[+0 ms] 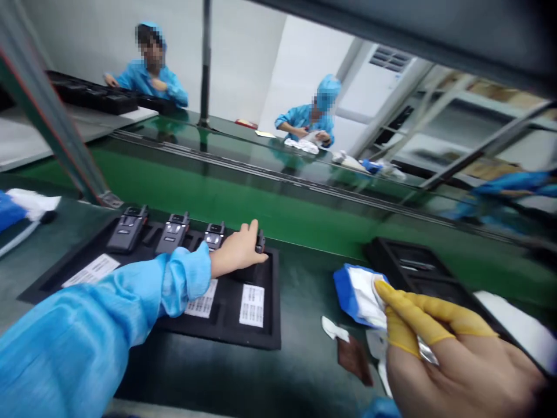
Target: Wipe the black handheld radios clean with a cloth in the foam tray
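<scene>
My left hand (237, 249), bare and in a blue sleeve, reaches over the black tray (265, 339) with its fingers around the upper part of a two-way radio (260, 241); the hand hides most of that radio. Three more black radios stand in a row to its left, among them one radio (126, 229) at the far left and one radio (173, 233) beside it. Yellow finger cots cover the fingers of my right hand (430, 331), which are pinched together. A silvery piece (429, 351) shows between them, too little seen to name. Just behind the fingertips is a blue-and-white packet (359, 293).
Printed white label sheets (251, 305) lie in the tray. A second black tray (418, 264) stands at the right. Brown and white scraps (354, 357) lie on the green bench. A metal post (61, 116) rises at left. Two blue-clad co-workers (311, 119) sit across the line.
</scene>
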Tool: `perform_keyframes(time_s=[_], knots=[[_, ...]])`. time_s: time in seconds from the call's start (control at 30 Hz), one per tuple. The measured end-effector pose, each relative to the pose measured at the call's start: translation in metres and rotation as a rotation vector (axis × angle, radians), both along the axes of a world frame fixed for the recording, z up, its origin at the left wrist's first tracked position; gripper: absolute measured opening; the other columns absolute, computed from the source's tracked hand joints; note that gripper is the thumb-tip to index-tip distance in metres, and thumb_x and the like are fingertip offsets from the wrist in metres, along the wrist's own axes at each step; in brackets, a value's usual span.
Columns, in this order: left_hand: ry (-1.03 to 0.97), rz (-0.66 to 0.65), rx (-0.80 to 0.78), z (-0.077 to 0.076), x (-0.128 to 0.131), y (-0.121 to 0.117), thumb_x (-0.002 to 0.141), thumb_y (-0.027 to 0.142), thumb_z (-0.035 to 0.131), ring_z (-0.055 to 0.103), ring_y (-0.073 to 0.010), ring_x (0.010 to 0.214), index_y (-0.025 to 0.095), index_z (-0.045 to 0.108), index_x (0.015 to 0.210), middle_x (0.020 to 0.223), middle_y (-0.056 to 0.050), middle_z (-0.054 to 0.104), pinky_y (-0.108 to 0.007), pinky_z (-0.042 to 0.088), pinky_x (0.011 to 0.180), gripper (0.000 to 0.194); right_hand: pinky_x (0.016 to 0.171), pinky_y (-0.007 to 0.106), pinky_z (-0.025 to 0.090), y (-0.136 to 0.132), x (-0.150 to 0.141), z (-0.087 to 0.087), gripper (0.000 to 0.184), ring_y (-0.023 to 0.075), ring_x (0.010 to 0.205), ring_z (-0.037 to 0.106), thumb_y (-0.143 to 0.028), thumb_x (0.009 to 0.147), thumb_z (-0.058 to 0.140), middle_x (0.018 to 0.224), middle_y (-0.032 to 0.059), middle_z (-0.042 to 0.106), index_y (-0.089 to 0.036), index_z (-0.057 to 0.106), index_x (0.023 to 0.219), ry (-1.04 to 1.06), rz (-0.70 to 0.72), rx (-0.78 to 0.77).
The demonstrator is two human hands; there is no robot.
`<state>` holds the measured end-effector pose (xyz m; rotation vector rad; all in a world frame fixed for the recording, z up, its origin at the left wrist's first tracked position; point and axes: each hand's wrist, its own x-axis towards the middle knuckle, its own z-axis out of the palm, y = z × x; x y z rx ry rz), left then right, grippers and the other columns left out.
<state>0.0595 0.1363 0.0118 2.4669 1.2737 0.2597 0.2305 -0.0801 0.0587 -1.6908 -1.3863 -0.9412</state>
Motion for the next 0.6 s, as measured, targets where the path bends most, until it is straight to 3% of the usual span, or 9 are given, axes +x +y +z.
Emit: perform_keyframes(time_s=[0.13,0.27,0.33,0.43,0.6], knots=[[0.073,-0.013,0.084,-0.003,0.013,0.004,0.082,0.043,0.058,0.064,-0.0418,0.094,0.005,0.025,0.140,0.121,-0.027,0.048,-0.045,0.048,0.076,0.076,0.071,0.035,0.025,-0.021,0.052,-0.018,0.018,0.0142,0.064,0.051,-0.025,0.079,0.053,0.085,0.0049,0.067,-0.018,0.070,0.076,-0.036,-0.396,-0.053],[0.158,-0.071,0.231,-0.011,0.015,0.003,0.089,0.044,0.048,0.063,-0.0444,0.091,0.004,0.028,0.139,0.124,-0.029,0.046,-0.048,0.048,0.073,0.068,0.071,0.034,0.018,-0.035,0.099,-0.046,0.025,0.0182,0.076,0.049,-0.017,0.076,0.043,0.087,0.0084,0.063,-0.015,0.068,0.074,0.192,-0.746,-0.392],[0.221,-0.111,0.355,-0.013,0.013,0.000,0.090,0.045,0.044,0.064,-0.0423,0.088,0.003,0.024,0.142,0.130,-0.029,0.043,-0.046,0.049,0.069,0.069,0.072,0.033,0.016,-0.037,0.109,-0.057,0.027,0.0178,0.078,0.048,-0.014,0.076,0.043,0.087,0.0079,0.062,-0.015,0.070,0.079,0.234,-0.799,-0.524],[0.272,-0.181,0.461,-0.013,0.005,-0.008,0.091,0.040,0.044,0.062,-0.0420,0.091,0.000,0.022,0.144,0.136,-0.028,0.041,-0.048,0.048,0.071,0.070,0.072,0.034,0.015,-0.037,0.110,-0.069,0.030,0.0171,0.078,0.047,-0.011,0.076,0.043,0.085,0.0069,0.062,-0.018,0.071,0.086,0.224,-0.808,-0.602],[0.281,-0.347,0.433,-0.005,-0.029,-0.038,0.086,0.034,0.056,0.056,-0.0384,0.109,0.003,0.042,0.135,0.138,-0.022,0.045,-0.049,0.044,0.088,0.060,0.070,0.035,0.014,-0.047,0.106,-0.085,0.029,0.0178,0.074,0.043,-0.013,0.076,0.043,0.078,0.0066,0.062,-0.020,0.071,0.078,0.193,-0.739,-0.656]])
